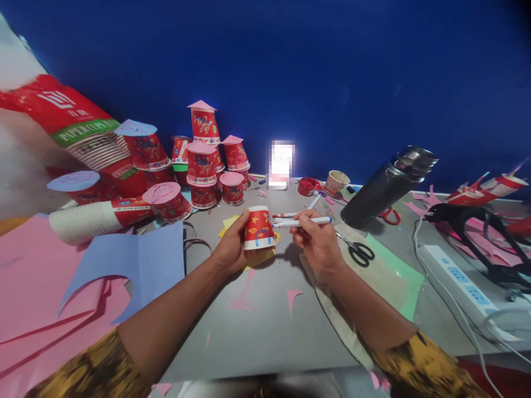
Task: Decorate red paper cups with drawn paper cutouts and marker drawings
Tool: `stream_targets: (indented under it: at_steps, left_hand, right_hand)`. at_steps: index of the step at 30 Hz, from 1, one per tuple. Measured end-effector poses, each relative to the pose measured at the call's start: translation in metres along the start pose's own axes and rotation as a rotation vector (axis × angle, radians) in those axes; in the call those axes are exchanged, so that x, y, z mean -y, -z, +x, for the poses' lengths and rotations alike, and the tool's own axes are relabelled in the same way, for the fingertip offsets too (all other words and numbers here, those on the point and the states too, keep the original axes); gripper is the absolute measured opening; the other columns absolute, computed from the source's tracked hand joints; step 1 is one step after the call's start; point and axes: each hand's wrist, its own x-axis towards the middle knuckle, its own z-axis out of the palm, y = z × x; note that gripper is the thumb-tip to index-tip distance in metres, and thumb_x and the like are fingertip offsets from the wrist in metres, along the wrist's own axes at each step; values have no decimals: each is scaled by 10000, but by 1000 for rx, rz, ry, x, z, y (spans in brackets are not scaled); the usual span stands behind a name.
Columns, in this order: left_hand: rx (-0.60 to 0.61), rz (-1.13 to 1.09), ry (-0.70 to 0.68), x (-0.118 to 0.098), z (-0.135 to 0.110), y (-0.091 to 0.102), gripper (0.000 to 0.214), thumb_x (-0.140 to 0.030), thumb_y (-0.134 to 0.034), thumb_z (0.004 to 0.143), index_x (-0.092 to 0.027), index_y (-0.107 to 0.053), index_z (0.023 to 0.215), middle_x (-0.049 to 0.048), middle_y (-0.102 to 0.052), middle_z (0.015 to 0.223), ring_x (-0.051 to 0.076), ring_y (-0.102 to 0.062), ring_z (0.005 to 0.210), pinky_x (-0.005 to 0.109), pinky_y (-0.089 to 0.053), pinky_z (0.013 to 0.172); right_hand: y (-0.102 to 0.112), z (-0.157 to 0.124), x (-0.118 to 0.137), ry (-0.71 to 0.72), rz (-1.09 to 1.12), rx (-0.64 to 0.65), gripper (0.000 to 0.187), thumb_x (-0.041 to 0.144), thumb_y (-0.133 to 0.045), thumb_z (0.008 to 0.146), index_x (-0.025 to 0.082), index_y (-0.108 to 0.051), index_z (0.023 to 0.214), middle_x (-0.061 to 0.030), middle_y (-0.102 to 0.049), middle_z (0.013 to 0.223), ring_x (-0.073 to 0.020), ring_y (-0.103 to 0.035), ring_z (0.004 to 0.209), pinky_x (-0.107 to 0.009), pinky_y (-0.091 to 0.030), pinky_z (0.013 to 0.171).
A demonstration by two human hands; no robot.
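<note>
Mid-frame, the left hand [231, 243] should clamp the upturned cup [259, 228] steady; the right hand [317, 242], closed on the marker [305, 222], should stroke lightly.

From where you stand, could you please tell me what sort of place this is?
Likely a craft table: decorated paper cups, cut coloured paper, scissors, and a marker held against a cup.

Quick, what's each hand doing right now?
Left hand: closed on a red cup.
Right hand: closed on a marker.
</note>
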Motion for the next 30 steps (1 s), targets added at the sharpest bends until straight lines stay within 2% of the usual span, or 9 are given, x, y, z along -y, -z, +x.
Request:
stream_targets:
  at_steps: [3,10,17,21,26,30]
  left_hand:
    - [-5,-14,16,-1,1,0,464,-435,-395,1088,-91,-706,1073,144,-767,823,245,-762,668,381,-657,651]
    - [-47,-33,-3,-2,-2,-5,463,-413,-381,1097,-91,-710,1052,131,-772,813,224,-761,667,359,-661,682]
    - [-78,-42,17,-3,-3,-8,499,-439,-363,1096,-94,-703,978,128,-760,764,236,-756,622,363,-649,635]
    - [-70,-55,21,-3,-3,-9,474,-442,-401,1084,-100,-704,957,123,-753,758,231,-745,619,362,-645,635]
    - [-101,-64,15,-3,-4,-10,466,-439,-415,1083,-91,-705,975,109,-735,745,213,-734,626,356,-649,666]
    - [-75,-40,18,-2,-2,-5,444,-445,-440,1073,-94,-708,1026,126,-753,794,234,-750,656,368,-647,656]
  right_hand:
    - [-1,1,-2,-39,33,7,449,528,-931,646,195,-662,781,26,-659,576,-64,-469,438,-187,-352,425]
    - [2,-2,-2,-37,42,21,380,465,-916,669,202,-654,750,30,-641,548,-69,-483,445,-171,-355,421]
    - [5,1,1,-98,110,21,413,443,-939,643,200,-623,751,51,-610,533,-46,-443,425,-151,-352,424]
    - [6,2,1,-122,150,35,412,420,-948,644,200,-615,746,51,-605,541,-52,-446,434,-157,-354,422]
    - [6,4,-1,-165,192,29,467,483,-980,601,191,-637,724,54,-598,512,-44,-422,423,-148,-335,418]
    - [3,5,2,-115,140,7,461,535,-955,648,197,-688,814,33,-657,540,-47,-408,399,-164,-322,401]
